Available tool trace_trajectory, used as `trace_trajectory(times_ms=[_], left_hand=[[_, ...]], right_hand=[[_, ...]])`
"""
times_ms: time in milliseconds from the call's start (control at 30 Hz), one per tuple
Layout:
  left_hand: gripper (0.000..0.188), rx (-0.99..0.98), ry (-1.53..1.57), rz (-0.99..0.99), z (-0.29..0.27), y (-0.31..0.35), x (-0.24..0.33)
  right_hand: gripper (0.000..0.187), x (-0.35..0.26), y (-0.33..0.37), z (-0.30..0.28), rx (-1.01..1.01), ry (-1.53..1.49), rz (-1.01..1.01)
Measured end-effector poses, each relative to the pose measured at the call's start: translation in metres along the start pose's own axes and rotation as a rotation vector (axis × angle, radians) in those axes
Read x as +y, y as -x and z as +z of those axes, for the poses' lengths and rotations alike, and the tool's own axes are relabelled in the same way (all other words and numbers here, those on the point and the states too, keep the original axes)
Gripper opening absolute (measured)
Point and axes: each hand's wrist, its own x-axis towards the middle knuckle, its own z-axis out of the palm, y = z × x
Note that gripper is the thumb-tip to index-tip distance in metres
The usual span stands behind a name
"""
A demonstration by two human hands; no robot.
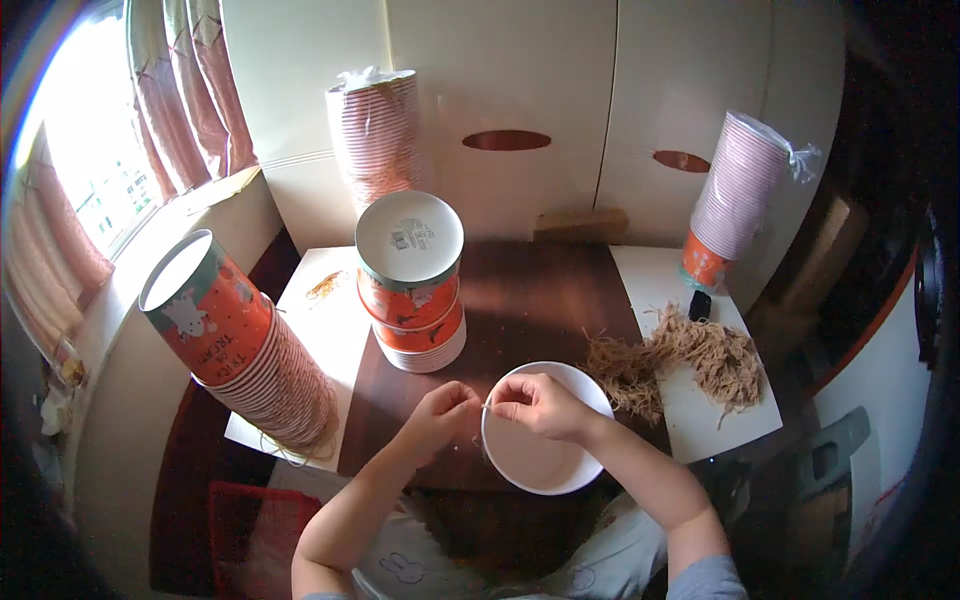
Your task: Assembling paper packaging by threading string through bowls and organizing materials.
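Note:
A white paper bucket [545, 463] sits at the table's front edge, its open mouth toward me. My right hand [540, 405] is over the bucket's left rim, thumb and fingers pinched together. Just outside that rim, my left hand [447, 412] is closed in a pinch. Between the fingertips is a thin pale cord [486, 405], small and partly hidden; how it meets the rim I cannot tell. To the right of the bucket lies a loose pile of tan twine pieces [715, 360], spreading from the dark tabletop onto a white board.
Upside-down orange-and-green buckets form a short stack [410, 240] beyond my hands. A tall stack [240, 340] leans at left. Plastic-wrapped stacks stand at the back left [375, 135] and back right [735, 200]. A small black object [700, 305] lies beside the twine. Cabinets [500, 60] close off the back.

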Motion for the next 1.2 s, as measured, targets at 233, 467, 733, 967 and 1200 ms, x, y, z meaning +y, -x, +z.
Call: trace_trajectory(times_ms=[233,467,733,967,1200], left_hand=[[0.018,0.103,-0.468,0.597,-0.002,-0.002,0.006],[0.019,0.068,-0.714,0.719,-0.003,-0.005,0.001],[0.017,0.075,-0.667,0.682,0.008,0.003,0.015],[0.014,0.015,-0.72,0.405,0.009,0.005,0.013],[0.013,0.004,-0.764,0.476,0.005,0.004,0.009]], right_hand=[[0.009,-0.009,0.0,-0.001,0.044,0.045,-0.085],[0.015,-0.029,0.006,-0.005,-0.017,-0.278,0.033],[0.016,-0.023,0.004,-0.005,-0.06,-0.247,-0.012],[0.015,-0.029,0.009,-0.016,-0.113,-0.454,0.116],[0.013,-0.063,0.024,-0.031,-0.042,-0.486,0.038]])
